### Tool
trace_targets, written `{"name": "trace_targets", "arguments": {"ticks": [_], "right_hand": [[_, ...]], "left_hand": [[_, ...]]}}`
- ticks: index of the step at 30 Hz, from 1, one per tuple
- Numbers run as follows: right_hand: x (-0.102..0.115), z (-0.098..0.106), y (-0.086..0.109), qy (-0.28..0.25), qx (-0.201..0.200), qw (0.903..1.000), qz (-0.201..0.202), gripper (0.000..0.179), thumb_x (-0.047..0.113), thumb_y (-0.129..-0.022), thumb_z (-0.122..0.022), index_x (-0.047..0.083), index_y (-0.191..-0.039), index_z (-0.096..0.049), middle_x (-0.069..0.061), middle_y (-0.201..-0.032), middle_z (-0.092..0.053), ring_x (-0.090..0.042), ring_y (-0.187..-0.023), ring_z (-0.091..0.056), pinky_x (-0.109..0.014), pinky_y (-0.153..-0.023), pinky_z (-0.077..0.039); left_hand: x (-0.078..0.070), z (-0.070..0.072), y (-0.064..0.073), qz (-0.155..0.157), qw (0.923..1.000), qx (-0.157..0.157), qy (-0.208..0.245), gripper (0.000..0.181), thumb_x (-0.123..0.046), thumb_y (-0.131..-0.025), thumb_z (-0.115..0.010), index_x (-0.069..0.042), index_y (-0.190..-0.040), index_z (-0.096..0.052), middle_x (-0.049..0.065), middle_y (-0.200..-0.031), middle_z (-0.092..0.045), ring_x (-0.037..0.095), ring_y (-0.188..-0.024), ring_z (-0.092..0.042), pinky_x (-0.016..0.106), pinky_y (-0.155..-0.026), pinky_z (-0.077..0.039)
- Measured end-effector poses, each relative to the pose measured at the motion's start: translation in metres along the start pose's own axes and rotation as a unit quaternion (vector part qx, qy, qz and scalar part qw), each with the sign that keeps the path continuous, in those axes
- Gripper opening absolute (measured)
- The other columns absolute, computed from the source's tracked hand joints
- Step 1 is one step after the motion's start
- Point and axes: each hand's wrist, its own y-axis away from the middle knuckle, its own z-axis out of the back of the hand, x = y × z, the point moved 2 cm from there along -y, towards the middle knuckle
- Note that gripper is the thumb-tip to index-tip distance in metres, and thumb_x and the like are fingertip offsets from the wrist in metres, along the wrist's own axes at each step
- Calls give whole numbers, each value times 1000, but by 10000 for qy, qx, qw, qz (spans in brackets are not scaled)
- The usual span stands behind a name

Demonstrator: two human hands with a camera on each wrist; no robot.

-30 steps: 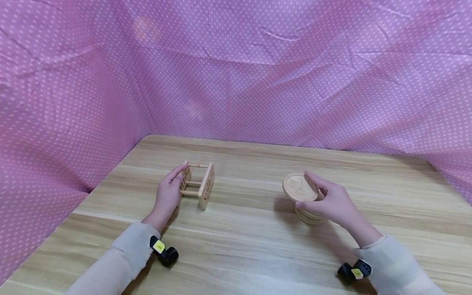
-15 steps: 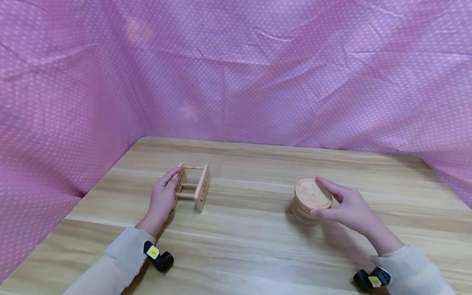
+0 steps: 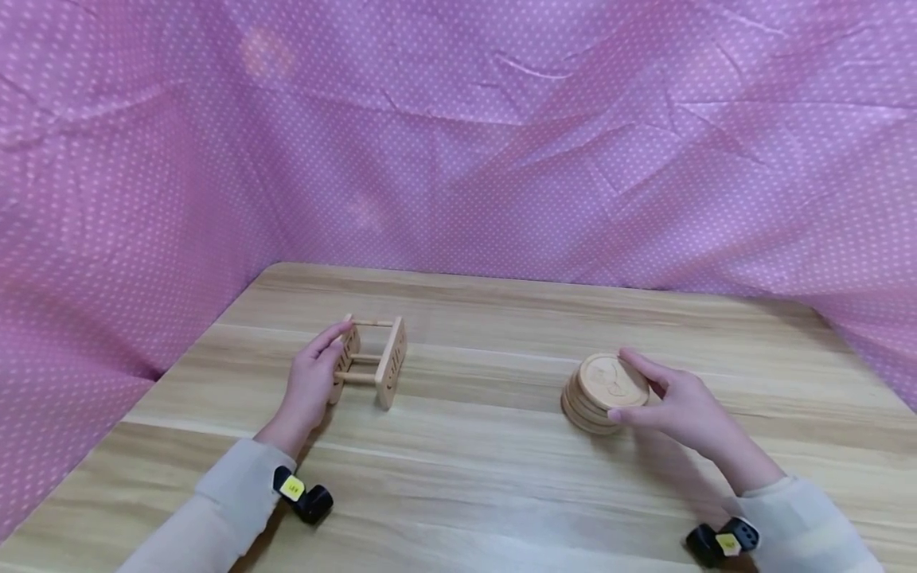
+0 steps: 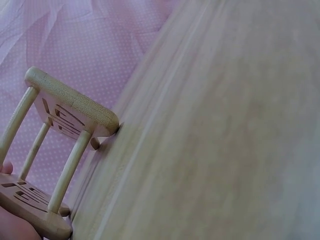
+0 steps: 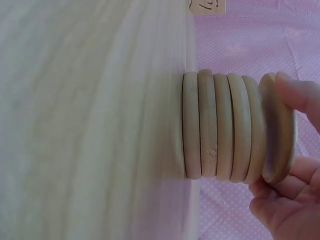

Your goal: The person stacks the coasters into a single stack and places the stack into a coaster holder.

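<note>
My left hand (image 3: 308, 386) grips the near-left side panel of a small wooden coaster rack (image 3: 392, 362), two slotted panels joined by rods, standing on the table. The left wrist view shows the rack's far panel (image 4: 72, 102) and only a bit of that hand. Over to the right, my right hand (image 3: 684, 414) pinches a round wooden coaster (image 3: 610, 380) by its edge, thumb and fingers on opposite sides. Below it stands a stack of several similar coasters (image 5: 215, 125). In the right wrist view the held coaster (image 5: 286, 132) tilts slightly, its lower edge close against the stack's top one.
The wood-grain table (image 3: 466, 477) spreads between the hands. Pink dotted cloth (image 3: 458, 159) hangs behind it and along the left side. Black wrist cameras (image 3: 304, 495) sit on both sleeves. Part of the rack panel (image 5: 207, 6) shows at the top of the right wrist view.
My right hand has moved right and down with the coaster, bringing it from left of the stack to over its top. The left hand keeps hold of the rack, with the view shifting slightly.
</note>
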Motion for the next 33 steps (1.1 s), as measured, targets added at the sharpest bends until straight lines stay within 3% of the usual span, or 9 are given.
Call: {"name": "trace_targets", "arguments": {"ticks": [12,18,22,23,24,25,28,31,33], "right_hand": [[-10,-4,-1,-82,-101,9999,-33,93,39,-66,-78,3,-138,-33,-20,-140,-36,-42,-126,-34,-47,-103,-30],[-12,-7,0,-205,-76,9997,139,91,36,-68,-77,1,-139,-32,-22,-140,-35,-37,-127,-35,-42,-101,-31],[-10,-8,2,-463,5,9984,329,92,30,-70,-76,-2,-140,-25,-24,-142,-30,-36,-128,-34,-41,-101,-30],[-10,-8,3,-496,25,9982,326,93,30,-70,-76,-3,-140,-24,-24,-143,-29,-36,-129,-33,-40,-102,-30],[-10,-8,4,-491,28,9982,329,94,30,-70,-76,-3,-140,-23,-24,-143,-28,-37,-129,-32,-40,-102,-30],[-10,-8,5,-468,30,9985,297,95,30,-70,-76,-3,-141,-22,-24,-144,-27,-37,-129,-32,-41,-102,-29],[-13,-7,9,-359,21,9991,215,96,32,-70,-76,-4,-141,-22,-24,-144,-26,-39,-129,-31,-44,-103,-29],[-18,-5,13,-355,79,9992,171,95,31,-72,-75,-6,-140,-21,-25,-145,-24,-42,-129,-29,-49,-102,-26],[-21,-4,16,-364,147,9991,169,95,29,-72,-75,-7,-140,-19,-27,-144,-23,-45,-129,-28,-50,-102,-26]], "left_hand": [[-4,-6,3,-22,9989,274,387,39,-14,-96,-39,-9,-134,-42,2,-147,-31,18,-136,-24,37,-113,-18],[-1,-3,8,-271,9914,905,908,45,-25,-96,-38,-8,-137,-36,3,-149,-26,24,-136,-22,46,-112,-14],[-7,4,12,-89,9864,1098,1219,48,-37,-96,-36,-23,-142,-29,6,-150,-23,26,-131,-31,42,-109,-26],[-11,6,13,-86,9876,994,1210,47,-39,-96,-37,-26,-141,-31,11,-147,-27,23,-121,-43,37,-103,-36],[-17,7,14,-95,9876,950,1249,47,-40,-95,-38,-30,-140,-30,10,-147,-26,21,-119,-45,32,-101,-39],[-23,9,15,-203,9900,866,1090,47,-40,-95,-39,-31,-140,-30,13,-144,-29,22,-114,-48,31,-96,-44],[-48,9,16,-1007,9933,545,185,48,-31,-94,-45,-23,-140,-34,13,-143,-32,23,-115,-48,31,-98,-43],[-71,0,18,-1788,9800,420,-764,48,-19,-92,-49,-12,-139,-36,16,-142,-34,36,-127,-36,44,-107,-31],[-82,-11,21,-2071,9703,665,-1054,51,-15,-90,-53,-10,-138,-36,15,-144,-32,38,-129,-32,46,-109,-27]]}}
